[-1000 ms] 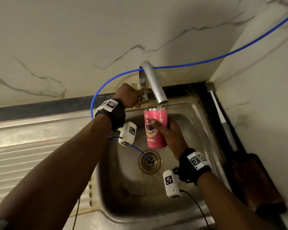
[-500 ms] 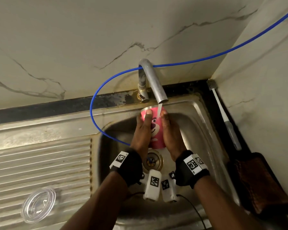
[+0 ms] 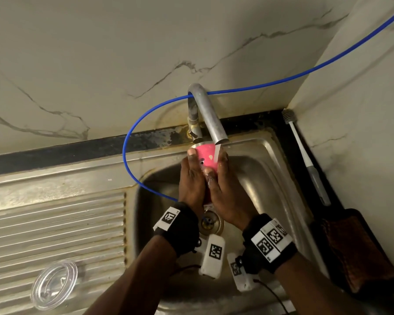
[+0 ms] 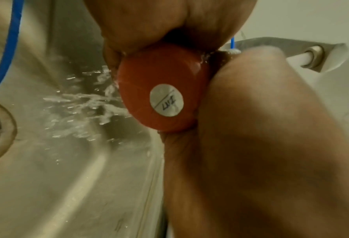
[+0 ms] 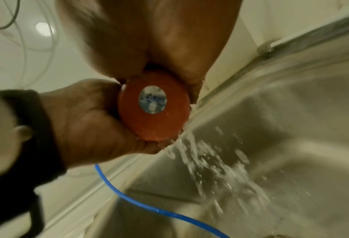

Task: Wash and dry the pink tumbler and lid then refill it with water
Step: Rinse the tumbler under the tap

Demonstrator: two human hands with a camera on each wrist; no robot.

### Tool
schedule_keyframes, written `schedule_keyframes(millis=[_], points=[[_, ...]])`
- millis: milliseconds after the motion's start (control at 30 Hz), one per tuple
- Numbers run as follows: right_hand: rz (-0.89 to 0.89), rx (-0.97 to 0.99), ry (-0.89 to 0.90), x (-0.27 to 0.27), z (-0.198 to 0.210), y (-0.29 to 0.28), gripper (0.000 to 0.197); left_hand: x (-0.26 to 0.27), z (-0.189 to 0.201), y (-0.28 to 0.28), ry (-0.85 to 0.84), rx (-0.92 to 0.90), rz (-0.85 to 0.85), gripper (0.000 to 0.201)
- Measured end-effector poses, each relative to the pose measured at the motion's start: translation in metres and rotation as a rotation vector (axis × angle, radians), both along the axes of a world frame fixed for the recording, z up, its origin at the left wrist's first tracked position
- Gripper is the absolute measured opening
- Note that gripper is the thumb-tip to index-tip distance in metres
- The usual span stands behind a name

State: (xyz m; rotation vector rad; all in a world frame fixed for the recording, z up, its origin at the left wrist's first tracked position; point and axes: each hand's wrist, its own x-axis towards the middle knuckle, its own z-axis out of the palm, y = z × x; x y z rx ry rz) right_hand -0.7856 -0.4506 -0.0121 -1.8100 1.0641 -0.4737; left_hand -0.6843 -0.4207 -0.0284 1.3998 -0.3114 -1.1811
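The pink tumbler point(image 3: 207, 156) stands upright under the tap spout point(image 3: 210, 119), and a thin stream of water point(image 3: 217, 153) runs into its open top. My left hand point(image 3: 190, 178) grips its left side with the thumb up by the rim. My right hand point(image 3: 224, 187) wraps round its right side. From below, the tumbler's base point(image 4: 159, 90) with a round silver sticker shows between my left hand point(image 4: 149, 24) and right hand point(image 4: 261, 128). In the right wrist view the same base point(image 5: 153, 104) drips water into the basin. The clear lid point(image 3: 54, 283) lies on the drainboard at the lower left.
The steel sink point(image 3: 266, 178) has its drain point(image 3: 210, 223) right below my hands. A blue hose point(image 3: 132, 137) loops from the wall into the basin. A bottle brush point(image 3: 305, 160) and a brown cloth point(image 3: 355, 251) lie along the right edge. The ribbed drainboard point(image 3: 55, 223) lies to the left.
My left hand left the tap handle and came down onto the tumbler's left side. The tumbler has turned, so its printed face no longer shows. The lid has come into view.
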Motion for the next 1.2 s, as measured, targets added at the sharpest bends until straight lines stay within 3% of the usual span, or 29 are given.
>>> schedule_keyframes(millis=[100,167,267,400,467,567,633,667,800,867,933,1000,1200], points=[[-0.082,0.067,-0.057,0.005,0.004,-0.015,0.052,-0.005,0.0,0.005,-0.059,-0.015,0.008,0.06],[-0.132,0.101,-0.109,0.004,0.006,-0.025,0.035,-0.012,0.0,0.009,-0.134,-0.023,-0.006,0.056],[-0.176,0.073,-0.175,0.002,0.01,-0.02,0.046,-0.012,0.005,0.004,-0.156,-0.034,-0.021,0.066],[-0.008,-0.137,-0.077,-0.004,-0.001,0.022,0.067,0.008,0.009,-0.014,-0.086,-0.02,0.093,0.07],[-0.002,-0.099,-0.059,-0.005,-0.004,0.023,0.069,0.009,0.005,-0.012,-0.059,-0.02,0.083,0.07],[-0.111,0.044,-0.09,0.0,0.01,-0.009,0.045,-0.009,-0.009,0.004,-0.137,-0.026,0.01,0.077],[-0.105,0.086,-0.1,0.005,0.02,-0.028,0.023,-0.014,-0.012,0.008,-0.093,-0.052,0.005,0.08],[-0.11,0.079,-0.119,0.007,0.021,-0.03,0.022,-0.012,-0.01,0.006,-0.068,-0.066,-0.004,0.081],[-0.002,0.028,-0.043,0.005,0.017,0.01,0.063,0.014,0.0,-0.01,0.011,-0.026,0.092,0.092],[0.011,0.044,-0.054,0.005,0.017,0.013,0.056,0.014,0.005,-0.006,-0.022,-0.022,0.086,0.085],[-0.09,0.07,-0.095,0.008,0.019,-0.009,0.041,0.0,0.0,0.004,-0.108,-0.021,0.022,0.074],[-0.171,0.126,-0.109,0.01,0.023,-0.032,0.037,-0.014,-0.003,0.01,-0.09,-0.028,-0.02,0.073],[0.024,0.068,-0.029,0.002,0.011,0.011,0.072,0.011,0.001,-0.002,-0.006,-0.018,0.039,0.093]])
